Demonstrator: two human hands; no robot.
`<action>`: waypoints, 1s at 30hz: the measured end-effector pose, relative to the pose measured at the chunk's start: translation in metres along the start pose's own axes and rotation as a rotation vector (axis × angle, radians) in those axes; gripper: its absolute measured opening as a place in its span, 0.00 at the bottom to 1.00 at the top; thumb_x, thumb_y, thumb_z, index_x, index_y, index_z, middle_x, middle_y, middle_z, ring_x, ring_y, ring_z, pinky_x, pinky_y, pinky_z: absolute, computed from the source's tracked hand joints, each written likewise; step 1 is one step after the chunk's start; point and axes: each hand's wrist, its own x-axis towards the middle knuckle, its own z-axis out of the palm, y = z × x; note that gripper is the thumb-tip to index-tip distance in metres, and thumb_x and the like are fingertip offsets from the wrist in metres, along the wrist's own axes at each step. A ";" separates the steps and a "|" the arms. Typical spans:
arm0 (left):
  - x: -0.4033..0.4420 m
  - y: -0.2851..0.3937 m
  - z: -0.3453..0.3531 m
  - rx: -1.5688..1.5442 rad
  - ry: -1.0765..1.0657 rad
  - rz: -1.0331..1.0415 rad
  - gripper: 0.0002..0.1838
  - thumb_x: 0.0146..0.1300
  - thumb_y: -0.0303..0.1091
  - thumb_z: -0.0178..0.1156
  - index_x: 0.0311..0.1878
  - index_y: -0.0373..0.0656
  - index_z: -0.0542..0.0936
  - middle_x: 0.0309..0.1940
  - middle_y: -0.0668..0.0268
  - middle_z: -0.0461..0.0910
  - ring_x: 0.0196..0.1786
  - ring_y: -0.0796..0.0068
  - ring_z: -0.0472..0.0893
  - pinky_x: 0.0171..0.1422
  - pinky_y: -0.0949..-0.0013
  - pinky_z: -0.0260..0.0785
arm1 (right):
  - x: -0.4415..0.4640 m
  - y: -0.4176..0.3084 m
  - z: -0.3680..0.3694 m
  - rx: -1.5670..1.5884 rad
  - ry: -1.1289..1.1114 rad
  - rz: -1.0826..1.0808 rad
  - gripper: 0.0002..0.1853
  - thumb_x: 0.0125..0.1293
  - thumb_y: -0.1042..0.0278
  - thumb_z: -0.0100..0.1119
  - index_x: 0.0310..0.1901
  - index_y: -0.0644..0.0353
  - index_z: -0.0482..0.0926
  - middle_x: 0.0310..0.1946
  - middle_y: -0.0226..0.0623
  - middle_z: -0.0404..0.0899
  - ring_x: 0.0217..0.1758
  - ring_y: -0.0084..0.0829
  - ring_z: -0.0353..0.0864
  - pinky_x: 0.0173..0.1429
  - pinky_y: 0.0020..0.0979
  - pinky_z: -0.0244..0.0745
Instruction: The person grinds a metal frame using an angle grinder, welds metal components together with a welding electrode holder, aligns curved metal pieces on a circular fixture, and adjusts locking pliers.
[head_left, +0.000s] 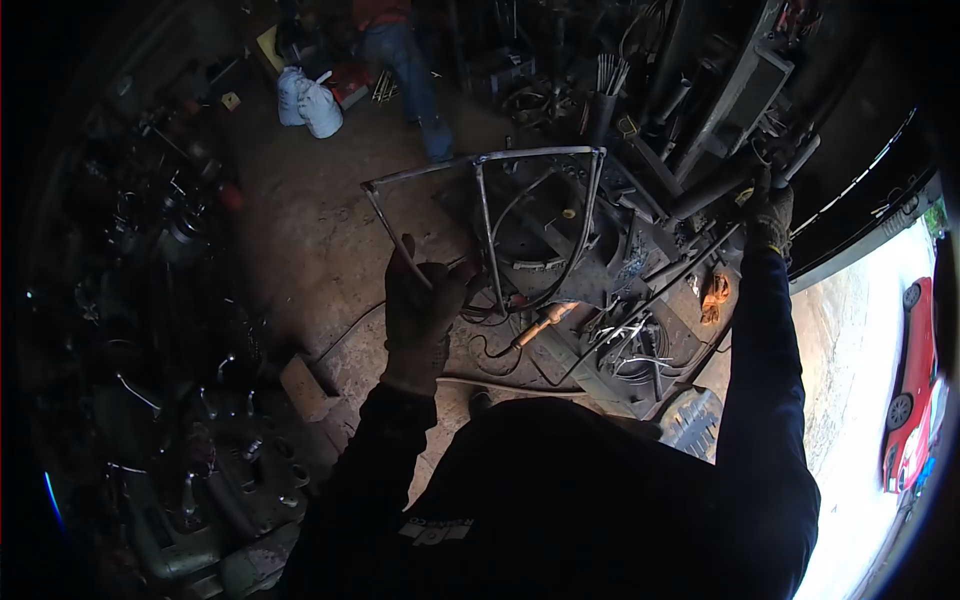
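My left hand (425, 315), in a dark work glove, is closed around the lower left bar of a welded metal frame (483, 205). The frame is made of thin bars and stands up over a dark round metal piece on the work table (580, 260). My right hand (768, 210), also gloved, is stretched out to the right by a dark cylinder and some metal parts; what its fingers hold, if anything, is too dark to tell. An orange-handled tool (545, 325) with a cable lies below the frame.
Another person's legs (405, 75) in jeans show at the top. White sacks (320, 108) stand on the floor at upper left. Dark machinery (180, 510) fills the left side. An orange cloth (715, 298), coiled cable and metal rods (610, 75) lie around. A red car (910, 385) is outside at right.
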 end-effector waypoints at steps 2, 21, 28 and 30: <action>0.005 0.003 -0.002 0.013 -0.002 0.008 0.45 0.66 0.30 0.67 0.78 0.41 0.49 0.48 0.65 0.71 0.54 0.64 0.82 0.64 0.50 0.80 | -0.011 -0.015 -0.007 0.091 -0.149 -0.005 0.23 0.71 0.47 0.61 0.50 0.63 0.83 0.42 0.43 0.88 0.50 0.42 0.87 0.51 0.41 0.78; 0.030 0.016 -0.085 0.160 0.017 0.115 0.47 0.59 0.22 0.72 0.76 0.32 0.53 0.42 0.64 0.73 0.47 0.75 0.81 0.59 0.68 0.79 | -0.315 0.000 -0.016 -0.286 -0.108 0.030 0.27 0.68 0.56 0.62 0.58 0.72 0.74 0.49 0.65 0.80 0.54 0.63 0.78 0.57 0.50 0.73; 0.040 0.015 -0.104 0.228 -0.008 0.205 0.33 0.64 0.23 0.66 0.69 0.36 0.61 0.33 0.69 0.71 0.37 0.79 0.80 0.51 0.68 0.83 | -0.437 -0.036 -0.047 -0.454 -0.651 0.303 0.32 0.65 0.61 0.67 0.66 0.70 0.71 0.61 0.57 0.77 0.66 0.53 0.76 0.70 0.44 0.71; 0.038 0.019 -0.102 0.208 -0.003 0.186 0.34 0.64 0.24 0.67 0.70 0.36 0.61 0.34 0.69 0.71 0.39 0.78 0.80 0.53 0.67 0.83 | -0.461 -0.003 -0.057 -0.584 -0.717 0.377 0.30 0.65 0.56 0.67 0.63 0.69 0.75 0.59 0.57 0.79 0.64 0.54 0.78 0.67 0.46 0.72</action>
